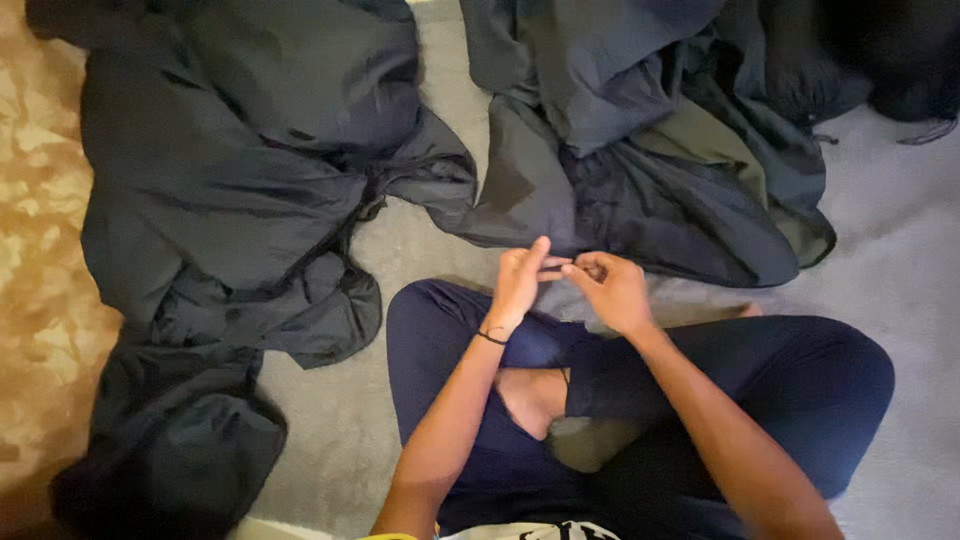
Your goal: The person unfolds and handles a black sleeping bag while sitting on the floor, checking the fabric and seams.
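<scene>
up close, the left hand (518, 281) and right hand (612, 290) meet fingertip to fingertip above the crossed legs (700, 370), pinching something too small to tell, maybe thread. a slip could drop it into the dark fabric (640, 200) just beyond.

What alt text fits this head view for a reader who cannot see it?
A person sits cross-legged on grey carpet, left hand and right hand meeting fingertip to fingertip above the knees. Dark cloth lies heaped in front, with a second heap beside it.
</scene>
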